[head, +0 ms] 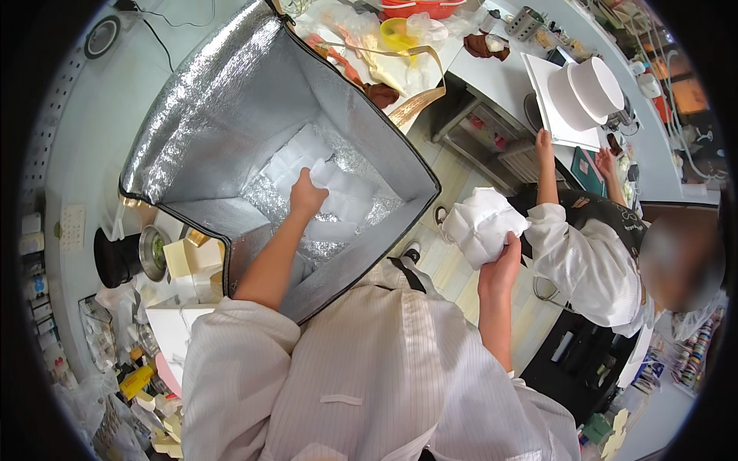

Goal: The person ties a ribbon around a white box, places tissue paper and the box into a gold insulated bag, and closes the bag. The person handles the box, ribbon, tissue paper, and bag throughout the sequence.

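Observation:
A large insulated bag (202, 138) with a silver foil lining stands unzipped in front of me. White quilted ice-pack sheets (346, 193) lie on its foil floor. My left hand (308, 193) reaches inside and grips the edge of one of these sheets with thumb and fingers. Outside the bag, to its right, my right hand (503, 262) holds up a bunched white ice-pack sheet (481, 225) with bulging cells. Part of the bag's floor is hidden by my left arm.
At the right a co-worker (582, 253) handles a white board with a round, tiered white form (588, 95). Plastic bags and a yellow bowl (398, 34) crowd the counter behind the bag. A metal bowl (154, 253) and cartons stand left. Below lies a tiled floor (467, 288).

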`<state>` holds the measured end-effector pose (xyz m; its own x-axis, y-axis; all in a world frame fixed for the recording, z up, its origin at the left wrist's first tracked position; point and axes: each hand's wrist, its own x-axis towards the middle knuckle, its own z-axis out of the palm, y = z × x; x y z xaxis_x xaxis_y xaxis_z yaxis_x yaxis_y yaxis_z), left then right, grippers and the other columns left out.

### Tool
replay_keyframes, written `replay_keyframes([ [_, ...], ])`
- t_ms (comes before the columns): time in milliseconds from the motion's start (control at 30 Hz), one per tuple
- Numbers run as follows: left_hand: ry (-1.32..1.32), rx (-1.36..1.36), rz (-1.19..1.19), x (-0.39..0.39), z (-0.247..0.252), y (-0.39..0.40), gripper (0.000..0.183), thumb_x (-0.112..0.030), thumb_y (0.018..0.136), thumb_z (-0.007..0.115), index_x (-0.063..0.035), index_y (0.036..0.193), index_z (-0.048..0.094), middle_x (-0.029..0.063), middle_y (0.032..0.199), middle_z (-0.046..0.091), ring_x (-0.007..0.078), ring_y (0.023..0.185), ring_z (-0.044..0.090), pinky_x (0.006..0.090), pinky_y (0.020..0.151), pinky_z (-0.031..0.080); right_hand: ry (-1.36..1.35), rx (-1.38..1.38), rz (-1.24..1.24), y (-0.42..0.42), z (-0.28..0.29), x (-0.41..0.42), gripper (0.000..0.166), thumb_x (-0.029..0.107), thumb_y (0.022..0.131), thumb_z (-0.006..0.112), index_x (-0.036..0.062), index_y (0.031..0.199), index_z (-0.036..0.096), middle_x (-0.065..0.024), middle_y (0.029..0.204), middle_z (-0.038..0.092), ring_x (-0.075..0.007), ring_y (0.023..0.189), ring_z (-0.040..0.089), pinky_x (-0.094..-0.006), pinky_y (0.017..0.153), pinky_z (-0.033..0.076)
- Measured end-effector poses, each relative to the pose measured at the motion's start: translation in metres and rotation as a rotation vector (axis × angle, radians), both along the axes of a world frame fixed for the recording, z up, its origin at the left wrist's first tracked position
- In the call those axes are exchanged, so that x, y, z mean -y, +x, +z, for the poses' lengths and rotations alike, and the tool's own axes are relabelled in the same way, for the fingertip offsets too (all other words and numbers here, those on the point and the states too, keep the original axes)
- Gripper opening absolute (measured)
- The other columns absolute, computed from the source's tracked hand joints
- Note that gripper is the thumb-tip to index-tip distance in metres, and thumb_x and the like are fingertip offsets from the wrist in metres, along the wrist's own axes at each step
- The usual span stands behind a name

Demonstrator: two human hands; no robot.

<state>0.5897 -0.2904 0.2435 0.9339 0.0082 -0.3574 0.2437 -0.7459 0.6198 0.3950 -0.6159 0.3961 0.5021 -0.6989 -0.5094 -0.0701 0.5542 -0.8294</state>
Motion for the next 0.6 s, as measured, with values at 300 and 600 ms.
replay_keyframes([
  [300, -0.246, -0.232, -0.062, 0.012, 0.135, 0.028, 0.058, -0.022, 0.082, 0.073, -0.0069, 0.133, 0.05, 0.0082, 0.106, 0.065, 0.0155, 0.086, 0.063, 0.0282, 0.057, 0.05, 0.072, 0.285, 0.125, -0.008, 0.003, 0.042, 0.045, 0.022, 0.092, 0.05, 0.0011, 0.132, 0.048, -0.0099, 0.133, 0.055, -0.0244, 0.125, 0.051, -0.04, 0.11, 0.036],
  [600, -0.603, -0.089, -0.061, 0.013, 0.291, 0.016, 0.051, -0.023, 0.092, 0.063, -0.0012, 0.135, 0.049, 0.0071, 0.115, 0.065, 0.015, 0.098, 0.064, 0.0289, 0.077, 0.053, 0.157, 0.467, 0.199, 0.016, 0.043, 0.066, 0.048, 0.016, 0.089, 0.048, -0.0021, 0.133, 0.048, -0.0115, 0.13, 0.057, -0.0212, 0.121, 0.053, -0.0334, 0.106, 0.038],
])
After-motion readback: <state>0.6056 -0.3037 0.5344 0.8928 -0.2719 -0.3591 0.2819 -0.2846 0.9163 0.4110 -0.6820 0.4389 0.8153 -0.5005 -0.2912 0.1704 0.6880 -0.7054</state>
